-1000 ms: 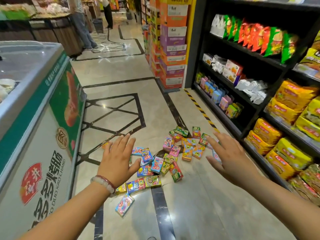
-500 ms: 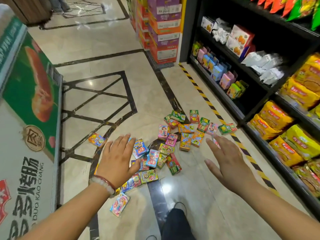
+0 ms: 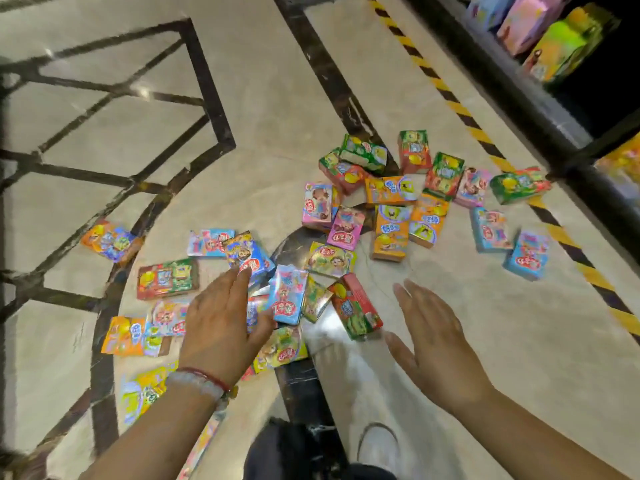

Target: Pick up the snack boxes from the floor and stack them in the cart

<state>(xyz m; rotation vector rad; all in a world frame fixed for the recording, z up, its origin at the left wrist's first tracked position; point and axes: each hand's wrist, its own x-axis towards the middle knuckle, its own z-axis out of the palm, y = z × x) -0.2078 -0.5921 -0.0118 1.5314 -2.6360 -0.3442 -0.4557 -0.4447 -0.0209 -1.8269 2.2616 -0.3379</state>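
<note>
Several small colourful snack boxes (image 3: 391,233) lie scattered over the marble floor in the middle of the view. My left hand (image 3: 225,320), a bead bracelet on its wrist, hovers with straight fingers over the near left boxes, its thumb beside a light blue box (image 3: 289,299). My right hand (image 3: 433,341) is spread flat above bare floor, just right of a red and green box (image 3: 356,311). Neither hand holds anything. No cart is in view.
A black shelf base (image 3: 540,109) with boxed goods (image 3: 568,39) runs along the right, fronted by yellow-black floor tape (image 3: 457,109). Dark inlay lines (image 3: 207,84) cross the floor. My leg and white shoe (image 3: 377,445) show at the bottom.
The view has dropped much closer to the floor and the freezer at the left has left the frame. Both hands have come down toward the scattered boxes, still spread and holding nothing.
</note>
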